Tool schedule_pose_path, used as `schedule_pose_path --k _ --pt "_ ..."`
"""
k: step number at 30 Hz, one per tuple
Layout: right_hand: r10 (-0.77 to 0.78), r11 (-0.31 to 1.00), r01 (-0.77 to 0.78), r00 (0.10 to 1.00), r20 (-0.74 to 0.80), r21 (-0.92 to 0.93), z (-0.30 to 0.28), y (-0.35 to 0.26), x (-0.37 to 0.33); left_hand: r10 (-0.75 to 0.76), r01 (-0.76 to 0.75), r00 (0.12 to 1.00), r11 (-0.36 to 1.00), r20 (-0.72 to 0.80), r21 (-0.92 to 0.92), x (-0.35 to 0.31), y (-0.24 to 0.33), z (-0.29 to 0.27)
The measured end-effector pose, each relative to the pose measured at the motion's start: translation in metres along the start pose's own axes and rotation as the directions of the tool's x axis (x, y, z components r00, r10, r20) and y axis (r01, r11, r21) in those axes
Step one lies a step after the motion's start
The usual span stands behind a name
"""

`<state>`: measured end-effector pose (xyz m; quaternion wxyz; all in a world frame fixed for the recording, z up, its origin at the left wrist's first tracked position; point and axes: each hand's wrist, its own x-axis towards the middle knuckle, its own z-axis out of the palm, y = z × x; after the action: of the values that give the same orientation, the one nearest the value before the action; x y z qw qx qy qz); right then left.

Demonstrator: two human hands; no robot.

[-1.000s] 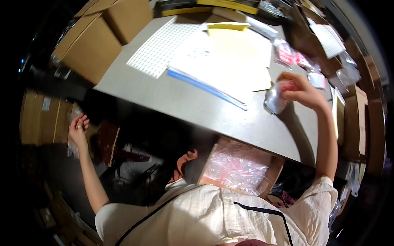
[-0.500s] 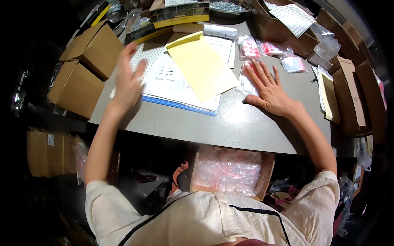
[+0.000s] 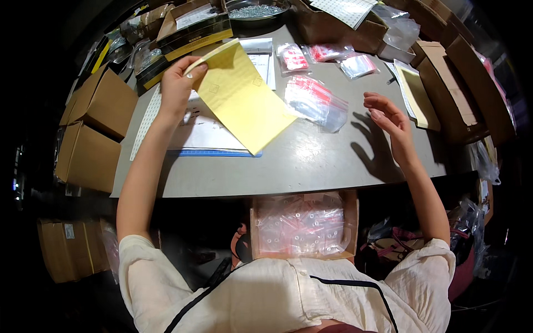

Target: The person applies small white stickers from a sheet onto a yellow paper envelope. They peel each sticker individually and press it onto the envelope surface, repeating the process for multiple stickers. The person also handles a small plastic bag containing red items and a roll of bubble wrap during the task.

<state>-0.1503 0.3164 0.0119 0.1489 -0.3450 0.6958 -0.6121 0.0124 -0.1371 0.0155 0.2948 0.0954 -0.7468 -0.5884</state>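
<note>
Pinched at its top left corner, a yellow sheet of paper (image 3: 241, 100) is held tilted up by my left hand (image 3: 180, 83). Beneath it lie white printed papers (image 3: 205, 130) on a blue board (image 3: 222, 154), partly covered by the sheet. My right hand (image 3: 393, 123) hovers over the table's right part, fingers apart and slightly curled, holding nothing. Left of that hand, a fanned stack of clear zip bags with red edges (image 3: 317, 105) lies on the table, close to the yellow sheet's lower right corner.
More bag bundles (image 3: 358, 66) lie farther back. Cardboard boxes (image 3: 91, 150) line the left side, with others (image 3: 452, 89) at right. A metal bowl of small parts (image 3: 255, 12) stands at the far edge. Near my body sits an open carton of filled bags (image 3: 302, 225).
My left hand has taken hold of the yellow sheet and lifted its upper end. My right hand has come off the bags and moved right; the bags now lie fanned out.
</note>
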Motion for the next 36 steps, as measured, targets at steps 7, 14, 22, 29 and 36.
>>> schedule_pose_path --k 7,14,22,29,36 --pt "-0.264 0.964 0.263 0.964 0.026 0.025 0.032 -0.065 0.011 0.016 0.067 0.965 0.950 0.263 -0.305 -0.018 0.104 0.066" --pt "-0.534 0.728 0.539 0.833 0.143 -0.423 0.069 -0.096 0.006 -0.002 -0.148 0.884 0.948 0.467 0.283 -0.064 0.078 0.161" --pt "-0.486 0.606 0.448 0.862 0.140 -0.658 0.106 -0.081 -0.022 -0.016 -0.140 0.886 0.944 0.463 0.300 -0.073 0.071 0.162" --pt "-0.501 0.595 0.467 0.852 0.152 -0.654 0.122 -0.072 -0.022 -0.002 -0.151 0.906 0.932 0.424 0.329 -0.075 0.066 0.155" --pt "-0.513 0.749 0.475 0.857 0.049 -0.461 0.082 -0.064 0.000 -0.151 -0.069 0.857 0.913 0.492 0.402 -0.064 0.055 0.148"
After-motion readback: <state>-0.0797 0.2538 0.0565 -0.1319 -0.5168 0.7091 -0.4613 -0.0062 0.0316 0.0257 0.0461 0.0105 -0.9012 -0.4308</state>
